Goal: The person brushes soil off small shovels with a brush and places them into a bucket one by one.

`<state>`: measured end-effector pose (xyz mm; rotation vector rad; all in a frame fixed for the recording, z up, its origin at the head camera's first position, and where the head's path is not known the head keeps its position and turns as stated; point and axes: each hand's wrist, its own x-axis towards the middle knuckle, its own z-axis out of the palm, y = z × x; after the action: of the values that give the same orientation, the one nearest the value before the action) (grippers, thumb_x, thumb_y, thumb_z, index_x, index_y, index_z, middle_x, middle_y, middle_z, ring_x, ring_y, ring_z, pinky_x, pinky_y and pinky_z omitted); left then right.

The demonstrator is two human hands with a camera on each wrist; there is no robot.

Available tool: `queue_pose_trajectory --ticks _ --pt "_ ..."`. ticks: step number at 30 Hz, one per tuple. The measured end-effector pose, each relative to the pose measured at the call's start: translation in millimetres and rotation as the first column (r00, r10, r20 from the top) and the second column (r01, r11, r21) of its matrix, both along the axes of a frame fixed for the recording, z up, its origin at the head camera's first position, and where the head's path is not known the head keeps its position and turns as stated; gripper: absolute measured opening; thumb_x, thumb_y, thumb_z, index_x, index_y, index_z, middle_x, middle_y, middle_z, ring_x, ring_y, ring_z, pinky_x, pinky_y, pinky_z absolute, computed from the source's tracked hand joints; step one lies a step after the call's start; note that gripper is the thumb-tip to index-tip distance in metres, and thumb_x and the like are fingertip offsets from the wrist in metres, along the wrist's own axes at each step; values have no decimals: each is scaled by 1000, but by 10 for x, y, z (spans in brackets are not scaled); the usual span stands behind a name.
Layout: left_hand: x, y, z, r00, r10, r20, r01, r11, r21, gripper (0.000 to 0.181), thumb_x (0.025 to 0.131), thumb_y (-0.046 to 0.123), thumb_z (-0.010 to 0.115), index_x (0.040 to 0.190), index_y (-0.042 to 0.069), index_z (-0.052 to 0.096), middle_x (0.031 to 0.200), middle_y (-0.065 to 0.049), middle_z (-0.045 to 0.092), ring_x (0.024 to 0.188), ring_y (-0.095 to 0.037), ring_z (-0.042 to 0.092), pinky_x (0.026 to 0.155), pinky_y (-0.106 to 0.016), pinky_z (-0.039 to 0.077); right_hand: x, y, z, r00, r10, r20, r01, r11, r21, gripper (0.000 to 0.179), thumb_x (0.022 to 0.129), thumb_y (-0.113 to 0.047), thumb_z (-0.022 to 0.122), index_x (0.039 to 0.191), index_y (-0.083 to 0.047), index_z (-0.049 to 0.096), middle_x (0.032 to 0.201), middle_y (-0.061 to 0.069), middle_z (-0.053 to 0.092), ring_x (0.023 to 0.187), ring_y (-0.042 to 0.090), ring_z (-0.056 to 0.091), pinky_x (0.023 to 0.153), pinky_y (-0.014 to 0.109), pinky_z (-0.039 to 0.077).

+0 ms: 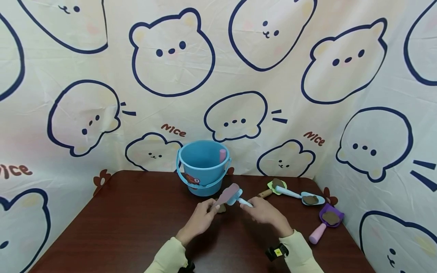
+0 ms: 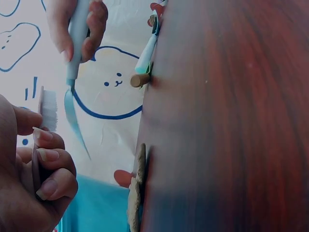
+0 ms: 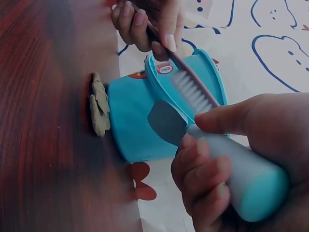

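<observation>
My left hand [image 1: 199, 219] grips a dusky pink brush [image 1: 228, 194] with white bristles [image 3: 193, 92]. In my right hand [image 1: 264, 212] is a small toy shovel with a pale handle [image 2: 78, 41] and a blue blade [image 2: 75, 121]. The brush's bristle side faces the shovel, and the two overlap in the head view. Below them a flat lump of brown clay-like material [image 3: 100, 104] lies on the dark wooden table [image 1: 136, 227]. Just behind stands a blue bucket [image 1: 201, 172] with its handle lowered at the front.
A pink handle end [image 1: 222, 155] shows inside the bucket. At the right lie a green shovel [image 1: 282, 185], a light blue shovel [image 1: 290, 192] and a purple shovel [image 1: 338, 212], each bearing a brown lump. A printed cloth [image 1: 170, 76] hangs behind and along both sides.
</observation>
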<state>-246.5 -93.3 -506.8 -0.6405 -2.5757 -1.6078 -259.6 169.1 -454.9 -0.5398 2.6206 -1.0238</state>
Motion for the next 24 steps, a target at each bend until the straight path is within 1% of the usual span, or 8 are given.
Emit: queue_pose_trajectory --ticks 4,6,8,11,14,18,21,24 --pt "20 25 12 1000 -14 -7 14 1000 13 29 107 25 53 113 -1 63 77 -1 48 72 -14 50 64 -28 42 -4 -28 -17 1000 12 -15 -12 1000 13 44 106 -34 52 86 4 63 56 -2 43 48 12 39 47 27 33" --pt "29 34 22 1000 -16 -7 16 1000 18 29 107 25 53 112 -2 63 76 -1 48 71 -14 50 64 -28 42 -8 -44 -28 999 23 -30 -23 1000 19 46 106 -34 52 85 5 63 56 -3 41 48 11 37 47 26 32" --pt "34 44 26 1000 -15 -5 15 1000 20 29 107 25 54 112 -1 64 78 -3 51 72 -14 50 64 -27 42 -12 -62 -44 998 38 -51 -36 999 22 47 106 -34 52 80 4 62 56 -4 40 47 11 35 46 27 31" --pt "38 54 28 1000 -24 -11 24 999 30 29 107 25 54 113 -1 65 88 -8 61 78 -15 53 68 -28 44 -14 -86 -56 996 51 -71 -49 998 27 46 106 -35 53 74 -2 60 55 -5 39 47 10 35 46 26 31" --pt "42 64 25 999 -32 -20 33 999 34 30 107 25 54 114 -1 65 100 -15 66 83 -16 55 72 -29 44 -17 -99 -67 995 61 -78 -60 998 17 44 106 -35 53 72 -8 58 55 -5 39 46 10 35 45 25 31" --pt "48 71 21 999 -32 -18 33 999 33 30 107 26 54 113 -1 66 104 -16 68 84 -16 56 73 -28 45 -24 -106 -86 995 70 -74 -71 997 -3 47 106 -36 53 75 -1 61 56 -4 40 47 10 36 45 26 31" --pt "47 70 16 999 -28 -16 28 999 33 30 107 26 54 112 -1 66 102 -13 68 84 -15 56 73 -28 44 -30 -109 -95 995 76 -67 -76 997 -7 50 106 -36 52 81 5 63 57 -4 41 48 11 36 46 27 31" --pt "43 63 15 1000 -27 -12 27 999 35 30 107 26 54 113 -1 65 99 -10 66 84 -15 56 73 -28 44 -33 -111 -95 995 78 -61 -78 997 -8 50 106 -36 52 82 6 63 57 -3 41 48 11 37 46 27 31"
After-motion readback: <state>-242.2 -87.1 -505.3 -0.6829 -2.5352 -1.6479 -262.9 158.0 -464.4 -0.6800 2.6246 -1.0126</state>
